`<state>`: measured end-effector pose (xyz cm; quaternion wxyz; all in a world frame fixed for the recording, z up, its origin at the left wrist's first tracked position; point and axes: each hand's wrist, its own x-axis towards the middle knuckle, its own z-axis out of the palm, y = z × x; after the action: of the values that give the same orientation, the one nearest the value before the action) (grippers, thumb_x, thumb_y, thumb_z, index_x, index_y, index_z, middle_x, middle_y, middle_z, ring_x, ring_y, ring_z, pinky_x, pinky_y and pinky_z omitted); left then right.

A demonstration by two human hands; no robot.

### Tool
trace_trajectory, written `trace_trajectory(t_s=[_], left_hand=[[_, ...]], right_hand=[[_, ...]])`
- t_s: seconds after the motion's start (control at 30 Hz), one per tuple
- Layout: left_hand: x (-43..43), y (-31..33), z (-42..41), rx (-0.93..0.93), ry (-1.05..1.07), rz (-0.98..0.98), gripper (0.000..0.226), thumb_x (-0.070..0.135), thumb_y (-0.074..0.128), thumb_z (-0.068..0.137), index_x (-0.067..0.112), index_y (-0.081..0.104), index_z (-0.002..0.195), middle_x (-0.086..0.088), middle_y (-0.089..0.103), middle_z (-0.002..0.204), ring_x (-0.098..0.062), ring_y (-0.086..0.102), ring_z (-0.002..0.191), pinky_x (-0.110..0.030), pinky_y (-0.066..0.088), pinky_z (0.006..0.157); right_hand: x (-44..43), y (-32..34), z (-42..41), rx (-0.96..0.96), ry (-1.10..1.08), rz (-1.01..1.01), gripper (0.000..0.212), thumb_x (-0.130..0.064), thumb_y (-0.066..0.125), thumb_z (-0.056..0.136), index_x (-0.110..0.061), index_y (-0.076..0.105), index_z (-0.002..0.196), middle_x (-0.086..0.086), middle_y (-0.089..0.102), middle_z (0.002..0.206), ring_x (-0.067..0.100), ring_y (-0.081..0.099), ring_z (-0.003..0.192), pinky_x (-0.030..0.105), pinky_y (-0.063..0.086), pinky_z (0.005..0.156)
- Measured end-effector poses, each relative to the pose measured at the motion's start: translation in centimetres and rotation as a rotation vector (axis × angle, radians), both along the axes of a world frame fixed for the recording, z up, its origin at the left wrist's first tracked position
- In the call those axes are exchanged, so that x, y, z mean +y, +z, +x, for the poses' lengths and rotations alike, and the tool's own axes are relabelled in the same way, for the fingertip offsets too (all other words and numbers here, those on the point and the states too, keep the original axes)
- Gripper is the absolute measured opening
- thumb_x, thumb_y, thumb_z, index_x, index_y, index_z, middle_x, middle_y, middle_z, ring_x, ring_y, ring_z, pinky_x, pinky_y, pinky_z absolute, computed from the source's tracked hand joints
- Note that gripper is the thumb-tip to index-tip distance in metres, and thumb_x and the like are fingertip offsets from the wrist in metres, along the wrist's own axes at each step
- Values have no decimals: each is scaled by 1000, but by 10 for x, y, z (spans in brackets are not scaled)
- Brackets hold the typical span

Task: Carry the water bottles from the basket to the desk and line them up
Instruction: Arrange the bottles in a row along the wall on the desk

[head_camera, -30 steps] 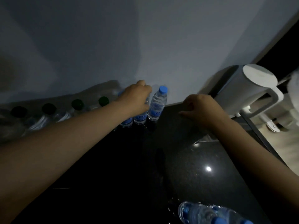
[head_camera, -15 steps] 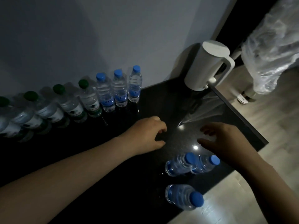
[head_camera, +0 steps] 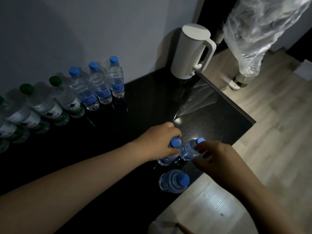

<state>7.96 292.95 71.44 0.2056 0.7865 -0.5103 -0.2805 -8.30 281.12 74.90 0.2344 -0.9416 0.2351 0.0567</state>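
Observation:
On the black desk (head_camera: 152,102), a row of bottles stands along the wall: several green-capped bottles (head_camera: 67,98) at the left, then three blue-capped bottles (head_camera: 101,81). Near the desk's front edge stand three more blue-capped bottles. My left hand (head_camera: 157,142) grips the neck of the left one (head_camera: 168,159). Beside it, my right hand (head_camera: 217,156) closes its fingers on the neck of the second bottle (head_camera: 189,151). The third bottle (head_camera: 173,181) stands free, closest to me. No basket is in view.
A white electric kettle (head_camera: 192,51) stands at the desk's far right corner by the wall. A clear plastic-wrapped object (head_camera: 258,31) stands on the wooden floor (head_camera: 278,132) to the right. The desk's right edge runs diagonally beside my right hand.
Both hands have come down from above the desk onto the two front bottles and taken hold of their necks. The view has shifted slightly.

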Motion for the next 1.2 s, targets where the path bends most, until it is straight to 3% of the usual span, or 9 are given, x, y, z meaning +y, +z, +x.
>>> trace_trajectory(t_s=[0.13,0.4,0.57,0.73,0.83,0.97,1.2], left_hand=[[-9,-5,-1,-50,-29,31,34,33,72,78,21,60,107,3,50,105,-15,56,90,-32,51,79],[0,-17,11,-48,91,-16,23,31,73,70,26,59,87,7,49,93,-10,55,79,-19,42,61],[11,-17,21,-62,124,-12,23,29,73,69,28,57,85,11,47,90,-7,53,76,-17,36,58],[21,-7,42,-127,140,-23,24,28,73,68,28,56,85,10,48,92,-7,52,77,-17,40,59],[25,0,59,-171,167,-33,24,29,72,67,29,56,86,11,47,91,-7,52,76,-18,38,59],[25,10,83,-204,186,-32,25,30,72,66,30,58,86,11,48,90,-7,51,76,-18,37,58],[5,34,140,-246,160,3,25,24,72,71,27,63,94,9,53,95,-10,54,86,-32,50,77]], right_hand=[[13,-4,-9,7,29,47,25,-37,69,80,-26,66,102,-10,63,89,2,61,76,25,54,71],[37,-26,-15,75,134,62,34,-42,66,78,-27,61,108,-9,56,103,8,57,90,29,53,77],[30,-32,-5,67,167,68,24,-35,66,74,-24,64,95,-10,57,92,7,56,80,25,52,69],[12,-28,12,59,169,87,26,-35,69,75,-30,61,99,-13,57,95,3,58,82,21,54,71],[-1,-19,30,28,167,91,32,-44,64,70,-31,58,99,-12,56,97,4,58,85,24,55,73],[-17,-2,60,-72,129,123,28,-49,58,65,-36,53,89,-13,57,88,0,59,77,19,54,65],[-49,17,131,-193,101,102,28,-38,67,67,-24,62,90,-9,60,82,4,61,71,22,55,62]])
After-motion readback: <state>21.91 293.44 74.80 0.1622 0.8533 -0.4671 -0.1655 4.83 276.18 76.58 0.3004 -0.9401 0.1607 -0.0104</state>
